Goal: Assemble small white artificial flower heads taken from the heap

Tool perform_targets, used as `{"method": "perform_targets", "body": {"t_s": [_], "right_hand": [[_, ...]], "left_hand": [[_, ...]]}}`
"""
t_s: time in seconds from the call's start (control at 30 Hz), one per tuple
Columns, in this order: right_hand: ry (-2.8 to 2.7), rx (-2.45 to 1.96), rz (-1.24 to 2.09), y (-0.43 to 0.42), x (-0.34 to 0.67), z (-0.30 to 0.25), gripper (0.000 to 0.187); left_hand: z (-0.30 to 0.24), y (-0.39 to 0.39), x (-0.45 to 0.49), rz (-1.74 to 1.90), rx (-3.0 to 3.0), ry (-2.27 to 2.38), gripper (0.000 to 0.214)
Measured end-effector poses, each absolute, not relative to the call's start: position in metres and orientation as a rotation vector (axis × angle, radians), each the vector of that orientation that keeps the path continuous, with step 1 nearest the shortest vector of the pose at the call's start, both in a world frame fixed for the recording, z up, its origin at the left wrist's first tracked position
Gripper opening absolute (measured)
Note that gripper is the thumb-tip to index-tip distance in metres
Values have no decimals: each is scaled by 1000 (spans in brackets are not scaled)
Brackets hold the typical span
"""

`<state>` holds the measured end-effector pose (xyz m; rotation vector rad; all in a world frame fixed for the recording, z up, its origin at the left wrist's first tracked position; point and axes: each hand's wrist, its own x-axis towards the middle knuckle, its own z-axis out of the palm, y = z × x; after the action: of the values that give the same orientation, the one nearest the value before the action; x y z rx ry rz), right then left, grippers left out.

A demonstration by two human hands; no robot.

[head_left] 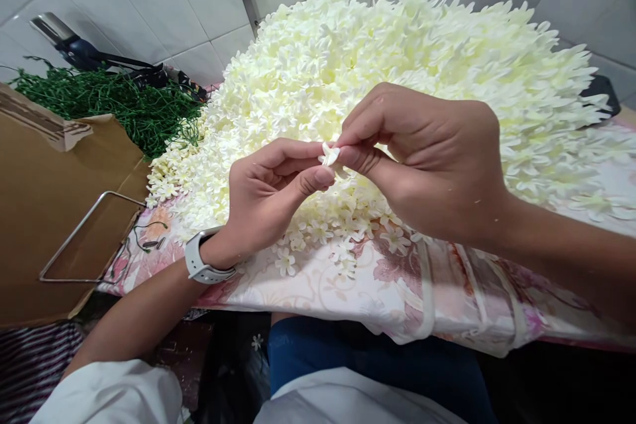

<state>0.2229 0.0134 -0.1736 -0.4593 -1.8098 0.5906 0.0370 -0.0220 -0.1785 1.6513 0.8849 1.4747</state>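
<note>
1. Pinching one small white flower [330, 156], you have both hands meeting over the table [318, 298], fingertips nearly touching!
2. Your left hand [265, 189] has its grip clamped on the flower, thumb below, fingers above, with a pale-banded watch [201, 260] around that wrist.
3. Your right hand [422, 159] takes the other side, its grip closed on the flower's edge between thumb and forefinger.
4. Behind your hands, what a heap of white blossoms [387, 59], banked high near the tiled wall [149, 0], with loose ones scattered toward you.
5. Off to your left, green stems [114, 106] tangle beside the heap, behind a cardboard box [84, 165] and a bent metal wire [73, 234].
</note>
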Motion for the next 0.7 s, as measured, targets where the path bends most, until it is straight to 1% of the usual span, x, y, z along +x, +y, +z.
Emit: {"method": "perform_targets", "body": {"t_s": [0.17,0.33,0.7], "right_hand": [[-1862,-433,496,17,224,-176,29],[-1917,-359,329,22,224,-181,25],[-1921,-423,318,17,223,-182,30]], "left_hand": [[-179,-24,39,1467,1670,824,14],[-179,-23,39,1454,1776,808,5],[-179,-22,37,1432,1801,848,5]]}}
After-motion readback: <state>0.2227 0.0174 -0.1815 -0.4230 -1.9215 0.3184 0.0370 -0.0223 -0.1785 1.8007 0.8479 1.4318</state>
